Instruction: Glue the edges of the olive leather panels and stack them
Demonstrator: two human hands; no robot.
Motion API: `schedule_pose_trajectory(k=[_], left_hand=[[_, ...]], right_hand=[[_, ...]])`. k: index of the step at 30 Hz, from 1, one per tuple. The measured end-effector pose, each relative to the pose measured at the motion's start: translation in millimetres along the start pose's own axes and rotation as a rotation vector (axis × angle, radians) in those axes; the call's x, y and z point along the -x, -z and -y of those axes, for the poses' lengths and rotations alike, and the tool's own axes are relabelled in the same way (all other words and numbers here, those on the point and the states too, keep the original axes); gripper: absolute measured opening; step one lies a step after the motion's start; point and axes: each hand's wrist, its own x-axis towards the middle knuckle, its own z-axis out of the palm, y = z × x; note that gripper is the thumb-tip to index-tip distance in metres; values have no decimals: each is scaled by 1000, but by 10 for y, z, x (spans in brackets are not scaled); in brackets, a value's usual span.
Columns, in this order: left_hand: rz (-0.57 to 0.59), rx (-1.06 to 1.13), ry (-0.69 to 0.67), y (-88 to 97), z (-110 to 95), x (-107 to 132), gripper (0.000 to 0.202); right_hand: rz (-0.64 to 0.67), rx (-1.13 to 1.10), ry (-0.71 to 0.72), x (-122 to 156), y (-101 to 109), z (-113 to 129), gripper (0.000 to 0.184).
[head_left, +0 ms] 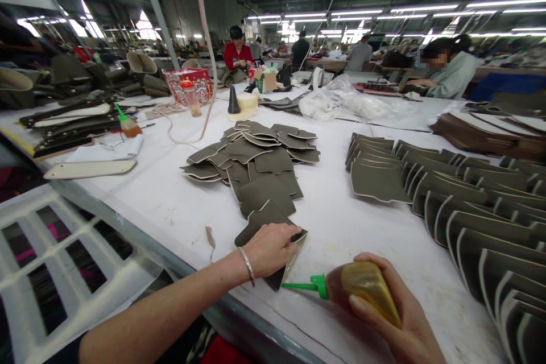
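Note:
My left hand (273,251), with a bracelet at the wrist, is closed on a dark olive leather-like piece (261,220), its index finger pressed near the right corner. A wet-looking strip runs along that piece's right edge. In my right hand (409,318) is a squeeze bottle of amber glue (362,290), tilted on its side. Its thin green nozzle points left, the tip at the piece's lower corner; whether it touches, I cannot tell. Just beyond my left hand lies a loose pile of similar pieces (260,162), overlapping one another.
Rows of overlapping dark pieces (447,193) fan out on the right. A second glue bottle (128,125) stands at left, near a pale strip (90,169). Farther back are a red patterned box (200,82), a black cone (233,100) and plastic bags (336,101). A white plastic crate (72,278) is at lower left.

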Motion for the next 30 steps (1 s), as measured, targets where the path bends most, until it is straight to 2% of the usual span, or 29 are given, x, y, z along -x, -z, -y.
schedule_pose_trajectory(k=[4,9,14,19,27,30], left_hand=[[2,-15,-9,-1,-10,0,42],[-2,-18,-14,-10,0,3,41],[9,-18,-4,-7,-1,4,42],[20,-7,3,6,-15,5,42],[24,-1,6,9,-22,-3,40],[27,4,7,10,-18,-4,41]], right_hand=[[-57,50,46,-9,16,19,52],[-4,50,85,-23,22,-3,48],[-75,93,101,-34,32,-10,47],[20,20,49,15,-7,-25,52],[-158,150,124,-222,148,-49,51],[-89,99,91,-181,113,-48,52]])
